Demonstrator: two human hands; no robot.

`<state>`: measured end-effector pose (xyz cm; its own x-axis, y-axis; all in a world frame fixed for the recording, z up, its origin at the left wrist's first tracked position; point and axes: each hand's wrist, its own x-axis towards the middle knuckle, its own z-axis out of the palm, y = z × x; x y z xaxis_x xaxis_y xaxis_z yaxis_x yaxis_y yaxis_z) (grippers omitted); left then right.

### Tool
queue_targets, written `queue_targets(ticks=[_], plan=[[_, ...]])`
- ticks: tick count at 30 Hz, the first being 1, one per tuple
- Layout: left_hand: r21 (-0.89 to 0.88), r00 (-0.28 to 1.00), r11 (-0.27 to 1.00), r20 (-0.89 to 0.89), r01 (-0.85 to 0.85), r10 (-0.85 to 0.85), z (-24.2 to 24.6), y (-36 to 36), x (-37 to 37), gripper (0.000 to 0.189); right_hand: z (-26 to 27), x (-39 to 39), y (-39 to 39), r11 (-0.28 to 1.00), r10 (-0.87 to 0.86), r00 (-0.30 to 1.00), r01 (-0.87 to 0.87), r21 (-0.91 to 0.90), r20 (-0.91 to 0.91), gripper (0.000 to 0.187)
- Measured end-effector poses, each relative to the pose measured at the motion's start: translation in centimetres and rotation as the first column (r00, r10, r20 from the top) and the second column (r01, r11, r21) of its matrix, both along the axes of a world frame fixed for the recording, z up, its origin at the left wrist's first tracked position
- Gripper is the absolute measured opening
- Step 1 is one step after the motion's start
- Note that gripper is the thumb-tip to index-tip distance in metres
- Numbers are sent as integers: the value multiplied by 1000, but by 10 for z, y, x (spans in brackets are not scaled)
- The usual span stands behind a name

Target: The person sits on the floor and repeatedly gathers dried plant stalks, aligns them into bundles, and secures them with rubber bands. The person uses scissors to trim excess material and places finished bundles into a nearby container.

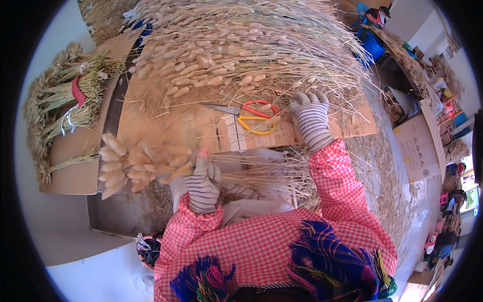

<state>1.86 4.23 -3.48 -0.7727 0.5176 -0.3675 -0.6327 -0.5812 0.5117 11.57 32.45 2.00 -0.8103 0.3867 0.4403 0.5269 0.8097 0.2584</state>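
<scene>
My left hand [202, 185], in a striped knit glove with a bare thumb tip, grips a bunch of dried bunny-tail grass [147, 166]. The fluffy heads point left and the thin stems trail right over my lap. My right hand [311, 117], in a matching glove, rests at the near right of a cardboard-topped work surface [200, 132], fingertips among loose stems. Whether it pinches a stem is hidden. Left of it lie scissors [241, 113] with one red and one yellow handle, blades pointing left. A wide heap of bunny-tail grass [234, 49] spreads beyond them.
Tied grass bundles [71, 94] lie on cardboard [75, 154] at left. On the right are a blue tub [371, 47] and a cardboard box [419, 147] bearing writing. Straw litters the floor [392, 181]. Other people [447, 241] sit at far right.
</scene>
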Motion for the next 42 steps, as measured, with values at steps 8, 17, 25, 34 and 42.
queue_targets(ticks=[8, 17, 25, 34, 42], plan=[[45, 996, 999, -82, -16, 20, -2, 0, -1, 7, 19, 6, -12, 898, 385, 858, -433, -76, -340, 20], [-27, 981, 999, -195, 22, -26, 16, -1, 3, 16, 1, -50, -96, 793, 604, 769, -605, 69, -209, 11], [-42, 950, 999, -311, -23, 9, 16, 0, 3, 28, -7, -61, -110, 684, 725, 686, -728, -48, -59, 6], [-28, 985, 998, -167, -54, 49, 18, -3, 6, 14, -4, -41, -93, 494, 507, 601, -790, -363, -618, 17], [56, 982, 994, -171, 94, -83, 9, -10, 2, 27, 33, -17, -54, 902, 365, 870, -419, -106, -332, 27]])
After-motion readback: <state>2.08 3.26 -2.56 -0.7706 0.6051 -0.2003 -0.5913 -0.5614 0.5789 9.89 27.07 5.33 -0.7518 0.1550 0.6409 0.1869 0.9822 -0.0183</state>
